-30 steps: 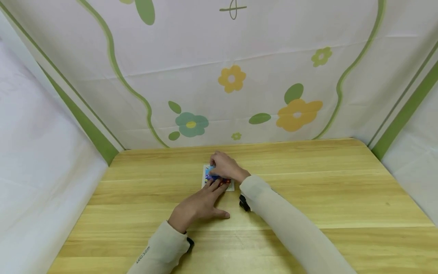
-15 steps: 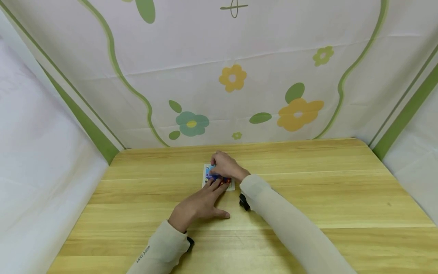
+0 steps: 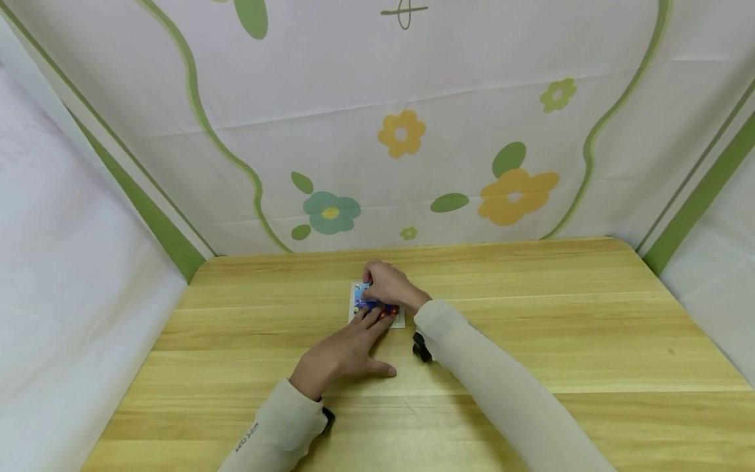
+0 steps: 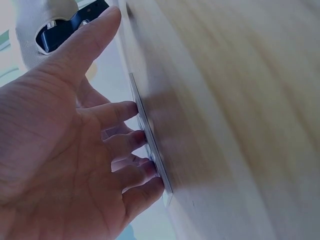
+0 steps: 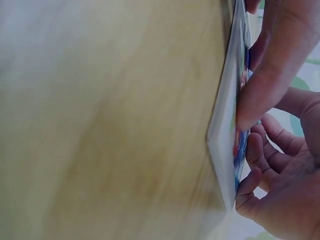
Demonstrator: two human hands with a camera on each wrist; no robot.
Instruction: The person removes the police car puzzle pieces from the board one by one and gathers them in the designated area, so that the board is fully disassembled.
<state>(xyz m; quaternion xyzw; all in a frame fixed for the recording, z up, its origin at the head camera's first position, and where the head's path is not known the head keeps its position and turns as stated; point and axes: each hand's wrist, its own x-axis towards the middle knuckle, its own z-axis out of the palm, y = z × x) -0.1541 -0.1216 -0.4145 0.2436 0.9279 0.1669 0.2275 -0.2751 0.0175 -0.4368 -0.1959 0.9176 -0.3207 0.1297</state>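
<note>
A small flat card (image 3: pixel 401 320) with a white border and a blue, red and light-blue picture lies near the table's back edge. My left hand (image 3: pixel 348 351) rests several fingertips on its near part, thumb spread out over the wood. Above the card's far part, my right hand (image 3: pixel 386 285) has its fingers curled and its thumb against the light-blue area, pinching there; the exact layer held is hidden. In the left wrist view, the fingertips of my left hand (image 4: pixel 75 145) touch the card (image 4: pixel 151 135). The right wrist view shows the card (image 5: pixel 225 120) edge-on beside my right hand (image 5: pixel 280 185).
The wooden table (image 3: pixel 531 328) spreads around both hands. Behind it hangs a white cloth (image 3: pixel 283 118) printed with flowers and green lines, and more white cloth stands at both sides. A dark device (image 3: pixel 421 347) sits under the right sleeve's cuff.
</note>
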